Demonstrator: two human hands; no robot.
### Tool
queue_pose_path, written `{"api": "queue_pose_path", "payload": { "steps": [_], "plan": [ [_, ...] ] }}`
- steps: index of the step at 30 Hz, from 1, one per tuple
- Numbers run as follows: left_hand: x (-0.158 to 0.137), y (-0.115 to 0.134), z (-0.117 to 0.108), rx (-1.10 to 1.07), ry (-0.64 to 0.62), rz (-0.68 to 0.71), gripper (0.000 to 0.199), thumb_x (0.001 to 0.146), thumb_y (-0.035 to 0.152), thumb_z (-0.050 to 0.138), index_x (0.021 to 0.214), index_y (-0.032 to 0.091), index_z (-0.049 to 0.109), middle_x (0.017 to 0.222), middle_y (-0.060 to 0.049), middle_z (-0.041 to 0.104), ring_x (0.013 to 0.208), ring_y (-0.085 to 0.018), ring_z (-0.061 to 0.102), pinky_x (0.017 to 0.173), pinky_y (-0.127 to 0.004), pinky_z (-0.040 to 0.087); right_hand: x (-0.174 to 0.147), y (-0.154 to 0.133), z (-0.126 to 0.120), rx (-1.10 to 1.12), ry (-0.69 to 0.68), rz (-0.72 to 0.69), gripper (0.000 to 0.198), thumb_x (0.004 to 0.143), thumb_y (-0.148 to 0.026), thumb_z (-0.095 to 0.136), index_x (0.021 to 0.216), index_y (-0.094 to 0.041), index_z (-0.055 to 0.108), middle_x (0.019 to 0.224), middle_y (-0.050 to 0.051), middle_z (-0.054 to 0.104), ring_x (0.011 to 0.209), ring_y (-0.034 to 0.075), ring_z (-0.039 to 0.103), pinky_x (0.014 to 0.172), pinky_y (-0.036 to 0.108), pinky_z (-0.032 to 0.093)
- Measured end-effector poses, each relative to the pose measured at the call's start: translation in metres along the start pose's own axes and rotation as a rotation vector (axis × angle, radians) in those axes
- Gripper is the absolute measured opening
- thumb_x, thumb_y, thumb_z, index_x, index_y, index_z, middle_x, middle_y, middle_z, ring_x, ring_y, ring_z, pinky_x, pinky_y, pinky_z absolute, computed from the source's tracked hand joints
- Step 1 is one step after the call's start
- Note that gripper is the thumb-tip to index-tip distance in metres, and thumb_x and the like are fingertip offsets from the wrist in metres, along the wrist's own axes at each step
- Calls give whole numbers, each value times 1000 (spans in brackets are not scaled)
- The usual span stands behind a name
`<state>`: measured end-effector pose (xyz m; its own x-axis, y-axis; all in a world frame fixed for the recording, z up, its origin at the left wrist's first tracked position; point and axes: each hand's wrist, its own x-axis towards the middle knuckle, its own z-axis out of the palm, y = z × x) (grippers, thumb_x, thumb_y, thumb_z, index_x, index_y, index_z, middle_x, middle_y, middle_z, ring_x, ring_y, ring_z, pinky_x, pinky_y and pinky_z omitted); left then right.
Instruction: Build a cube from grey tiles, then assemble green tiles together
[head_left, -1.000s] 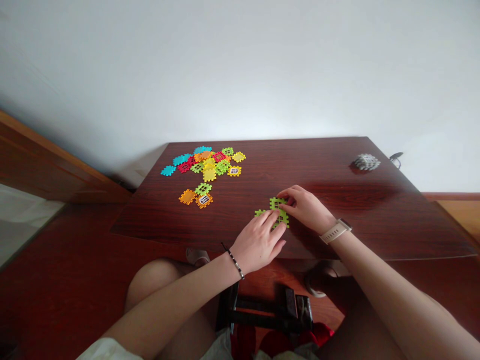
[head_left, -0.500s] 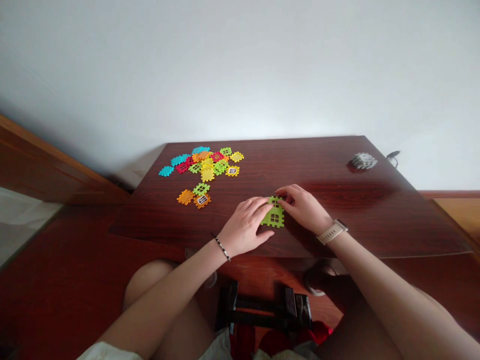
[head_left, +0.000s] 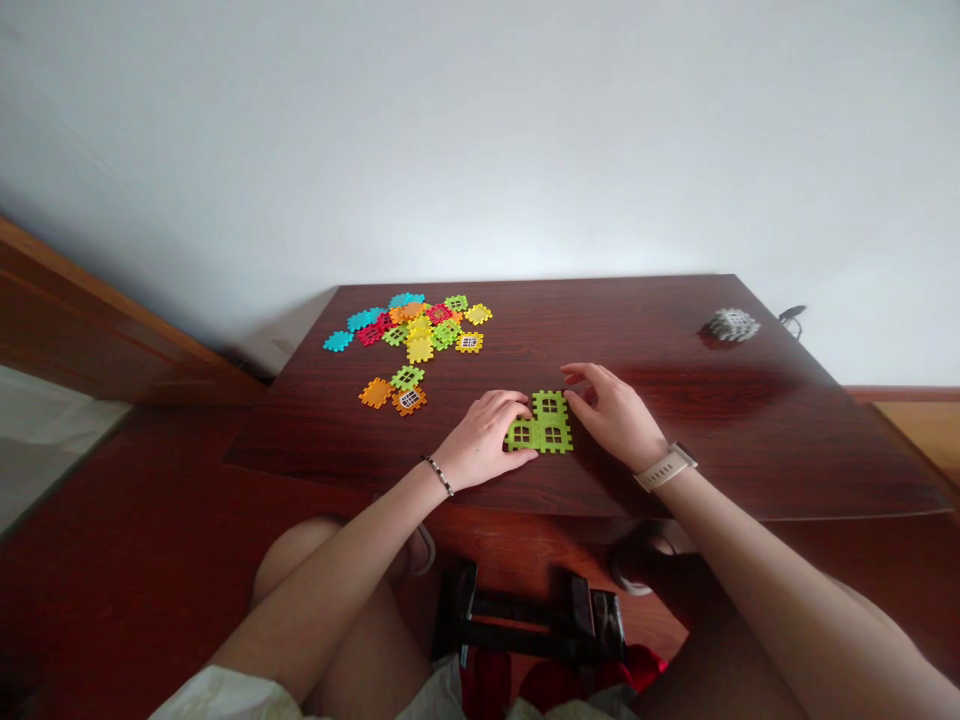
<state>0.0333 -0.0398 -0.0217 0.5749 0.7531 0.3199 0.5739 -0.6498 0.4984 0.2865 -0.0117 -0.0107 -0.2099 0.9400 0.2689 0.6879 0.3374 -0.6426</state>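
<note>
Three light-green interlocking window tiles (head_left: 553, 437) lie flat on the table in an L shape, two along the front and one behind the right one. My left hand (head_left: 484, 440) holds the front left tile, fingers at its back edge and thumb at its front edge. My right hand (head_left: 613, 415) is at the right side of the L, its fingers apart and holding nothing. Its thumb is beside the rear tile's right edge; whether it touches is hard to tell.
Mixed blue, red, yellow, orange and green tiles (head_left: 420, 345) lie heaped at the back left of the dark wooden table (head_left: 600, 320). Two orange tiles and a green tile (head_left: 407, 377) lie nearer. A stack of grey-white tiles (head_left: 733, 325) stands far right, near a dark cable (head_left: 792, 314).
My left hand has slid left off the top of the tiles, uncovering the front left one. My right hand has drawn slightly away to the right from the rear tile.
</note>
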Motion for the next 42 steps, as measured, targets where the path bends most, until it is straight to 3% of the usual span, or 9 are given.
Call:
{"api": "queue_pose_path", "payload": {
  "steps": [4,13,21,25,33,37,39,42],
  "plan": [
    [1,-1,-2,-16,29,15,47,82,25,91,117,22,60,138,-13,64,135,-32,58,116,-55,52,0,-2,-3,6,69,11,32,98,-25,59,129,-24,65,117,9,77,85,24,73,83,41,57],
    [3,-2,-4,5,80,66,47,84,22,88,120,23,58,132,-11,64,129,-32,60,113,-51,53,-1,1,-2,43,69,44,33,99,-27,58,131,-23,64,114,8,80,94,25,77,91,41,58],
    [5,-8,-2,51,30,14,42,89,32,87,120,21,61,120,-9,66,118,-31,62,105,-49,56,-2,1,-1,26,53,19,34,98,-26,59,131,-23,64,113,8,79,93,25,77,87,40,59],
    [5,-9,-1,49,19,14,43,91,35,86,123,22,62,123,-8,67,118,-30,62,107,-48,56,-3,2,-1,-89,58,-26,34,99,-23,54,131,-22,64,114,9,78,92,26,76,85,40,60],
    [4,-6,-5,100,-1,7,49,92,41,84,131,20,61,128,-11,65,121,-32,61,110,-50,55,-6,12,1,-305,19,-121,37,101,-24,50,134,-19,66,133,17,73,123,34,70,106,50,57],
    [1,-13,-14,114,-23,-4,53,89,42,87,130,20,62,130,-12,63,123,-32,60,112,-52,53,-8,23,3,-409,30,-126,37,99,-27,56,133,-19,69,150,18,67,154,41,47,123,64,42],
    [-2,-18,-18,108,-38,9,53,88,40,88,130,21,62,132,-12,63,125,-32,60,114,-52,53,-9,29,3,-422,-1,-126,38,100,-28,56,134,-19,70,153,17,65,158,40,42,125,66,41],
    [-6,-24,-23,85,-50,34,48,89,38,87,128,22,63,134,-12,63,126,-31,60,115,-50,52,-10,37,0,-386,-79,-161,43,103,-32,52,141,-19,67,159,17,60,154,37,48,125,60,44]
  ]
}}
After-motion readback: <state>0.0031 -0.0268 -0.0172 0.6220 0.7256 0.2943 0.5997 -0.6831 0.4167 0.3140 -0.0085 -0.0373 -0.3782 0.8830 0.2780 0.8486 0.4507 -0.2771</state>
